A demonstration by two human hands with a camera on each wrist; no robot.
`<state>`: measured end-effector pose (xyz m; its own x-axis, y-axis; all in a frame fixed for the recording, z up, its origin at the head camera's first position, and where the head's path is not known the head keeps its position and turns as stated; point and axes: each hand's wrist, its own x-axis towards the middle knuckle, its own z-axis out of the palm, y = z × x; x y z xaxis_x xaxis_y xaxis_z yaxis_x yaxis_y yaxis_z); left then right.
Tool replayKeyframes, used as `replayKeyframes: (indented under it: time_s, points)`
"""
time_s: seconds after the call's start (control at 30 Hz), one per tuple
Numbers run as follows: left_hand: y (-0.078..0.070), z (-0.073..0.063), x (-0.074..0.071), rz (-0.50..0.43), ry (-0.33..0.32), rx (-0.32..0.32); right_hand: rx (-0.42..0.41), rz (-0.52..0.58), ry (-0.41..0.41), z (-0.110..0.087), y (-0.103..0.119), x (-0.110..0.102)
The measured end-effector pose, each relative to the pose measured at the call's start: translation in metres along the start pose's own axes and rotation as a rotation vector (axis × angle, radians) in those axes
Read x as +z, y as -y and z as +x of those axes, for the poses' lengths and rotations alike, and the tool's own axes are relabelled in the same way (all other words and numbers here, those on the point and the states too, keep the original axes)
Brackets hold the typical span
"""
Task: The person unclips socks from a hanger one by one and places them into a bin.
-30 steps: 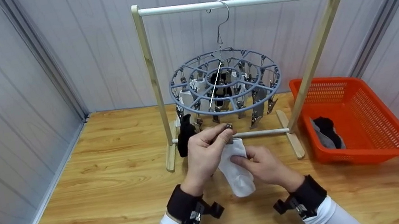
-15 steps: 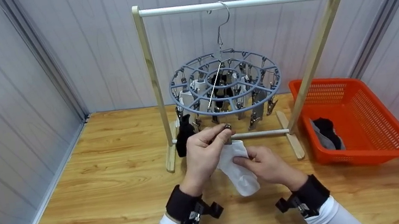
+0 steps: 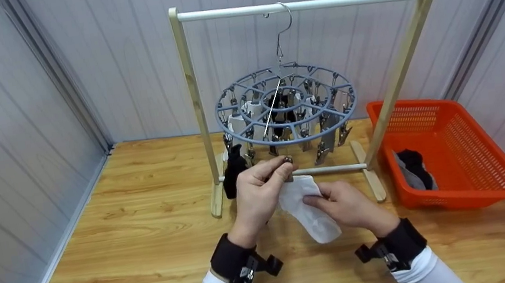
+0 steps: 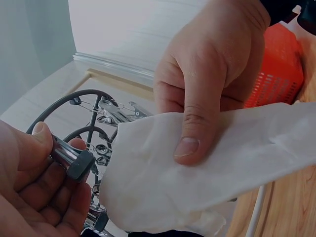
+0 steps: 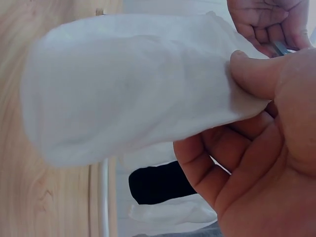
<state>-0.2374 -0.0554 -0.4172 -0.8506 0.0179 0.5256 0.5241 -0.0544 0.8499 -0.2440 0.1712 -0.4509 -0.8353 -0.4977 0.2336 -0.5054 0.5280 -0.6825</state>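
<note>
My left hand point(image 3: 257, 196) pinches a metal clip point(image 4: 74, 160) between thumb and fingers, below the front rim of the round blue-grey clip hanger point(image 3: 292, 141). With thumb on top and fingers behind, my right hand point(image 3: 351, 206) holds a white sock point(image 3: 314, 220) near its cuff. The sock's toe points down and to the right in the head view. In the left wrist view a small gap separates the cuff from the clip's grey-tipped end. A black sock point(image 3: 236, 174) hangs from the hanger's left side.
The hanger hooks over the white bar point(image 3: 352, 0) of a wooden-sided stand. More white, black and grey socks hang inside the ring, among several bare clips. On the right, an orange basket point(image 3: 464, 198) holds black and grey socks point(image 3: 416, 166).
My right hand has shifted slightly right, and the white sock's toe has swung to the right with it. The left hand has stayed almost still with the clip.
</note>
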Motion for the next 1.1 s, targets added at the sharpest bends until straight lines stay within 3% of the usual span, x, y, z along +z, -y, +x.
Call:
replayKeyframes:
  time_s: [0.33,0.67,0.9,1.1]
  points:
    - [0.000,-0.001,0.002,0.011,-0.015,-0.001,-0.011,0.033,-0.011,-0.001,0.001,-0.009]
    - [-0.001,-0.002,0.002,0.102,-0.024,0.019,-0.041,0.087,-0.071,-0.003,0.003,-0.016]
    - [0.000,-0.002,0.003,0.216,-0.040,0.089,-0.056,0.078,-0.117,-0.006,0.005,-0.024]
    - [-0.001,-0.002,0.003,0.240,-0.052,0.121,-0.053,0.053,-0.141,-0.009,0.008,-0.032]
